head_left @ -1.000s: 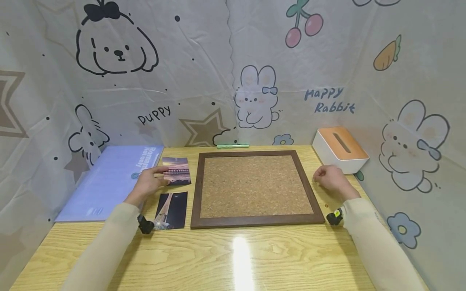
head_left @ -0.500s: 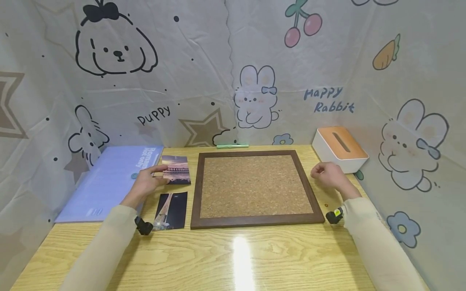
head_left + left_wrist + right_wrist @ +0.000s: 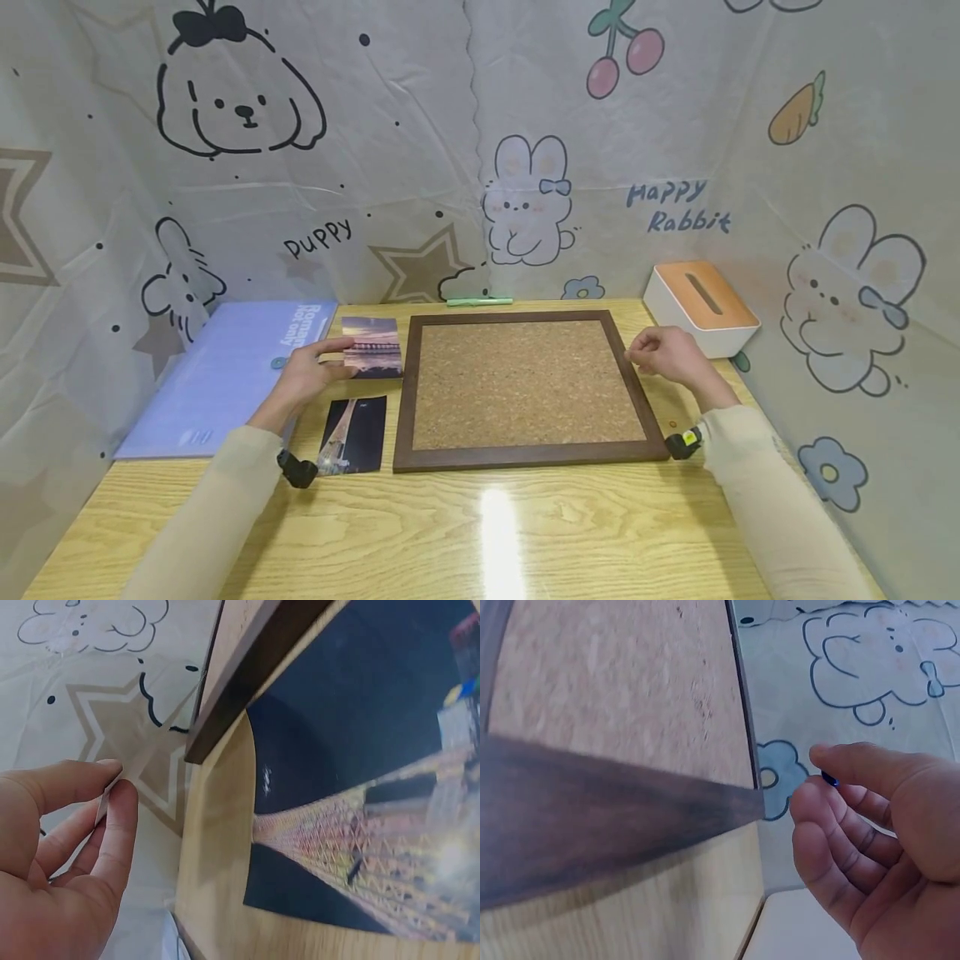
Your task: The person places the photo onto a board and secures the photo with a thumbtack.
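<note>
My left hand (image 3: 307,375) pinches the left edge of a photo (image 3: 375,346) of a purple sunset over water, lifted beside the corkboard's left frame. In the left wrist view this photo (image 3: 103,806) shows edge-on between thumb and fingers. A second photo (image 3: 360,433), a lit tower against a dark sky, lies on the table below that hand. The corkboard (image 3: 525,383) with its brown wooden frame lies flat in the middle. At its right frame edge, my right hand (image 3: 667,354) pinches a small shiny blue pushpin (image 3: 829,778), mostly hidden by the fingertips.
A translucent blue folder (image 3: 217,383) lies at the left. Behind the corkboard is a green pen (image 3: 480,301). A white tissue box (image 3: 693,312) with an orange top stands at the back right. One tiny orange object (image 3: 672,425) lies right of the frame.
My left hand has shifted slightly right with the sunset photo, bringing it up to the corkboard's left frame. My right hand has moved left to the right frame edge.
</note>
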### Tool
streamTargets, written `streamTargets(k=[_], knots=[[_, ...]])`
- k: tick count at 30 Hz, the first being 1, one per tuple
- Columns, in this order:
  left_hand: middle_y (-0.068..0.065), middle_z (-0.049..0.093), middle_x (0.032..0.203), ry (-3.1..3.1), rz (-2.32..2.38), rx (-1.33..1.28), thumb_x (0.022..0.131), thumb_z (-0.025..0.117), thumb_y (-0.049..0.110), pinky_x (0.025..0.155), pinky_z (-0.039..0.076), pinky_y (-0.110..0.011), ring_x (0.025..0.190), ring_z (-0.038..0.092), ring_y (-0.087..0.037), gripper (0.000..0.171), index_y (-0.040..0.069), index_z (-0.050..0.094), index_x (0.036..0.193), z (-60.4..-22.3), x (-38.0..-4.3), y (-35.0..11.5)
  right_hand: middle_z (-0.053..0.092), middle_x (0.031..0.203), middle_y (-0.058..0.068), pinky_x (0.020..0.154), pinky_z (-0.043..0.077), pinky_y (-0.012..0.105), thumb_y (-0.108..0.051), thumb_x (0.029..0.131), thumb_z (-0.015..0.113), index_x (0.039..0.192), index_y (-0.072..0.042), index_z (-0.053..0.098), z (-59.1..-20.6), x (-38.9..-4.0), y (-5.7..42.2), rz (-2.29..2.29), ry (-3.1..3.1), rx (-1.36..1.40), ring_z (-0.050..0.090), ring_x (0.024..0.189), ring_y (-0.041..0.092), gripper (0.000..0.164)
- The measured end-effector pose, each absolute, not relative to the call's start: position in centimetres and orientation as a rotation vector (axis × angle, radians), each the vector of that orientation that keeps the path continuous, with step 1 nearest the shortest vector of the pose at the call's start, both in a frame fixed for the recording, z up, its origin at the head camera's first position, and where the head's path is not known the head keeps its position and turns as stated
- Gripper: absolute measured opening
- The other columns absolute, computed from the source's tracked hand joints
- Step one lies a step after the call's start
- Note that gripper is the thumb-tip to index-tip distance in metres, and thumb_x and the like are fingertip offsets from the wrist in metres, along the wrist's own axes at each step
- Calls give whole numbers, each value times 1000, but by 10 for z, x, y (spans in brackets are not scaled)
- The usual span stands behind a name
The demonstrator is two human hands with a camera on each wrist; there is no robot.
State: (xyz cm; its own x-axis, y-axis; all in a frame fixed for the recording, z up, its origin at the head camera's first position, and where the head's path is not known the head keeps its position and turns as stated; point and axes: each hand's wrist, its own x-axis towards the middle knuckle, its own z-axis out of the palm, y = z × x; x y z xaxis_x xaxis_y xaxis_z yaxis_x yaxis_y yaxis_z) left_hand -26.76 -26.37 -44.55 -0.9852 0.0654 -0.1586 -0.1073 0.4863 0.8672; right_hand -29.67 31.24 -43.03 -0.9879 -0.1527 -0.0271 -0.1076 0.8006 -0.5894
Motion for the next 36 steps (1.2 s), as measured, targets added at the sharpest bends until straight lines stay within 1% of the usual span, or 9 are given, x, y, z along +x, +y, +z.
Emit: streamTargets(k=[4,8,14,18,21,24,28,33,36], knots=[[-14,28,164,2534,1540,23,95,69,18,113,37,-58,143,40,-41,63,15,44,152,-442,-265,-259,75,86,11,68,57,33,-20,95,67,97,-4,71,-427,-296,307,-987,2887,-253,71,75,20,17],[-12,29,164,2524,1541,33,93,71,19,113,37,-57,143,40,-41,63,16,46,151,-438,-264,-250,74,87,9,71,58,35,-16,96,66,105,-1,71,-423,-296,300,-1014,2869,-290,74,78,24,19],[-13,33,162,2525,1512,38,92,73,21,112,38,-59,141,43,-40,63,18,48,150,-435,-262,-234,75,89,15,75,60,47,-16,96,65,105,-1,71,-414,-294,285,-1059,2851,-324,73,78,28,19],[-13,33,162,2473,1561,61,93,72,17,111,40,-58,142,42,-41,62,17,48,149,-437,-259,-222,72,95,20,71,60,45,-17,97,65,107,-1,70,-408,-292,274,-1080,2841,-332,72,80,32,19],[-12,33,162,2408,1623,69,92,71,13,111,41,-56,143,41,-40,61,16,48,149,-440,-255,-212,72,96,20,68,60,40,-18,97,65,106,-3,71,-406,-291,265,-1081,2840,-347,72,82,33,19],[-13,37,160,2395,1641,95,92,71,11,110,42,-56,141,44,-40,59,15,50,147,-443,-252,-202,73,94,19,66,59,36,-18,96,66,103,-5,71,-403,-290,258,-1069,2857,-372,71,82,32,16],[-12,41,157,2403,1639,96,91,73,10,111,42,-56,137,49,-38,56,17,55,144,-446,-250,-190,73,91,17,66,59,37,-18,95,67,99,-6,72,-400,-290,248,-1068,2867,-395,71,79,31,14],[-9,40,158,2368,1638,85,90,74,10,110,42,-55,137,49,-37,57,22,56,143,-451,-247,-176,72,87,12,65,59,34,-18,96,67,101,-5,72,-399,-291,237,-1101,2840,-429,70,77,26,14],[-9,41,157,2356,1625,88,89,75,12,108,44,-53,134,53,-34,57,23,56,142,-453,-246,-169,72,86,12,64,58,34,-18,96,67,100,-7,72,-399,-293,231,-1105,2841,-450,70,76,25,13]])
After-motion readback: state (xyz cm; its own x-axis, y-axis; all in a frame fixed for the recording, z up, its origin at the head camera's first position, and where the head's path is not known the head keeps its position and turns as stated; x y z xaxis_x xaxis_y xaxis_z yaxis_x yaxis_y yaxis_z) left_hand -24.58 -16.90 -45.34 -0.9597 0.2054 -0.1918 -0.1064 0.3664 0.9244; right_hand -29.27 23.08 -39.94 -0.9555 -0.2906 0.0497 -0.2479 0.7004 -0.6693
